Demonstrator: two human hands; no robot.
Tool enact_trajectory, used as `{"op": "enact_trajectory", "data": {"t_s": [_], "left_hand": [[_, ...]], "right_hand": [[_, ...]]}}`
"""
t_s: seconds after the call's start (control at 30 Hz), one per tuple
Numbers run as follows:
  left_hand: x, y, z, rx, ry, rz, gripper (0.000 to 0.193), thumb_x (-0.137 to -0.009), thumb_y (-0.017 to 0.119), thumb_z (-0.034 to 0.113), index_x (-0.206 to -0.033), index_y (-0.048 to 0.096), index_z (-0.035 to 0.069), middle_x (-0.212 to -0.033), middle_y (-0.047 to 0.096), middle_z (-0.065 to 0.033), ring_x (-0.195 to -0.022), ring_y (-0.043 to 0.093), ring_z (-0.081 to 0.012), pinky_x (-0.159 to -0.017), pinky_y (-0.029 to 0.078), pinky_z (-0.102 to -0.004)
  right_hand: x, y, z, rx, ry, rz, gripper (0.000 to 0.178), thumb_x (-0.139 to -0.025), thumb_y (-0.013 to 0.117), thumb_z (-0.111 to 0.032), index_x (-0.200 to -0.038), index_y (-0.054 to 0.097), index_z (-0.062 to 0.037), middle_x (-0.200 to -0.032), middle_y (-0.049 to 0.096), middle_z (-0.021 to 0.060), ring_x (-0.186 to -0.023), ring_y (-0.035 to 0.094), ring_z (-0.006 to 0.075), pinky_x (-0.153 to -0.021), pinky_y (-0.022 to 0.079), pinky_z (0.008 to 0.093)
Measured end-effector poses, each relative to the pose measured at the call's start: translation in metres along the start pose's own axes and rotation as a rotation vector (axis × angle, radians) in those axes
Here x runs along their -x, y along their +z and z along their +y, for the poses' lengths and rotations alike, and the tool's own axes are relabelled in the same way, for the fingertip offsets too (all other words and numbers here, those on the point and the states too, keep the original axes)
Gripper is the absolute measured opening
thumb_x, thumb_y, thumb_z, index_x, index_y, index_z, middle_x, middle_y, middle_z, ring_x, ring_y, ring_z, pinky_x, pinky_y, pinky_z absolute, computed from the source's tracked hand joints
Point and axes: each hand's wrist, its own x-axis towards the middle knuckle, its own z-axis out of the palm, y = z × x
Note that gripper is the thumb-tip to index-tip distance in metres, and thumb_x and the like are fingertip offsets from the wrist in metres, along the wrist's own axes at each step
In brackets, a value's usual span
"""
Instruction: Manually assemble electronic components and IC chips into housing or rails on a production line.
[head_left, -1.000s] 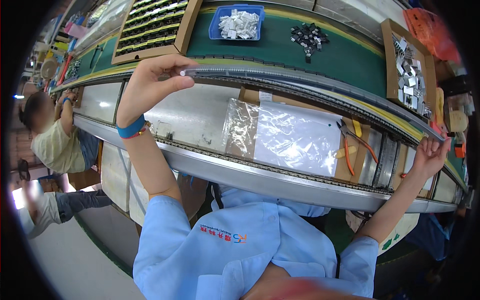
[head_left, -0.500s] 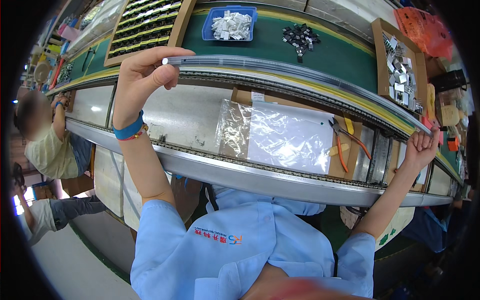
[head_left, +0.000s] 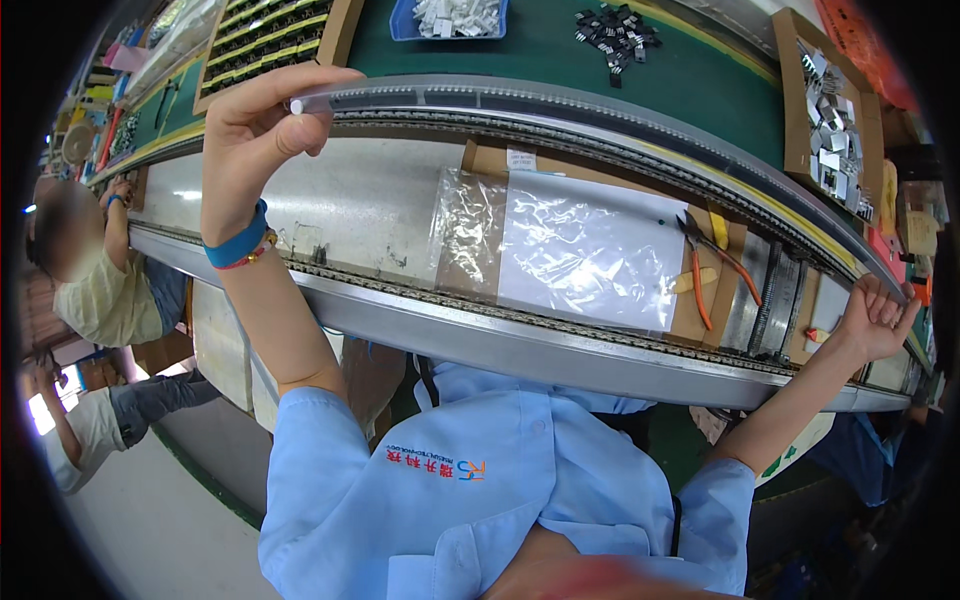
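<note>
Left hand pinches clear component tube by white-tipped end; right hand holds opposite end, fingers curled. Tube spans conveyor's far edge. Best support both ends evenly, limiting sag.

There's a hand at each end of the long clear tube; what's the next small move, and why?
I'd likely have the right hand cover its end of the clear tube before any tilting: dark parts seem lined up inside, and while the left hand pinches the end with the white plug, whether the other end is closed can't be made out.
</note>
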Motion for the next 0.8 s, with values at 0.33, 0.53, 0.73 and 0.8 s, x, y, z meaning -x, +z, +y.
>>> {"op": "enact_trajectory", "data": {"t_s": [0.33, 0.53, 0.73, 0.8], "left_hand": [[-0.001, 0.002, 0.000, -0.059, 0.037, -0.014, 0.044, -0.083, 0.073, 0.033, -0.110, 0.068, -0.001, -0.076, 0.059, -0.0014, -0.065, 0.054, -0.0075, -0.055, 0.041, -0.0198], [-0.007, 0.009, 0.004, -0.231, -0.060, 0.223, 0.034, -0.092, 0.062, 0.026, -0.114, 0.066, 0.000, -0.096, 0.067, -0.0064, -0.093, 0.061, -0.0143, -0.085, 0.044, -0.0235], [-0.001, 0.041, 0.027, -0.695, 0.458, 0.537, 0.028, -0.087, 0.064, 0.000, -0.114, 0.067, 0.003, -0.114, 0.065, -0.0094, -0.102, 0.062, -0.0222, -0.088, 0.048, -0.0319], [-0.018, 0.099, 0.038, -0.647, 0.468, 0.282, 0.032, -0.084, 0.065, 0.001, -0.115, 0.066, 0.004, -0.112, 0.065, -0.0097, -0.098, 0.063, -0.0238, -0.082, 0.049, -0.0318]], "right_hand": [[-0.004, -0.009, -0.006, 0.013, -0.008, 0.065, 0.032, -0.094, 0.048, -0.027, -0.077, 0.057, -0.0003, -0.039, 0.028, -0.0046, -0.036, 0.024, 0.0073, -0.046, 0.022, 0.0227], [0.018, 0.027, 0.023, 0.084, 0.088, -0.004, 0.030, -0.096, 0.047, -0.024, -0.092, 0.060, 0.0021, -0.045, 0.034, -0.0055, -0.038, 0.026, 0.0058, -0.040, 0.018, 0.0221], [0.067, 0.095, 0.071, 0.355, 0.161, -0.259, 0.024, -0.098, 0.042, -0.025, -0.096, 0.049, -0.0016, -0.053, 0.047, 0.0031, -0.040, 0.038, 0.0095, -0.039, 0.032, 0.0218], [0.082, 0.102, 0.074, 0.417, 0.193, -0.458, 0.023, -0.098, 0.040, -0.021, -0.098, 0.048, 0.0008, -0.057, 0.056, 0.0106, -0.042, 0.051, 0.0140, -0.041, 0.042, 0.0234]]}}
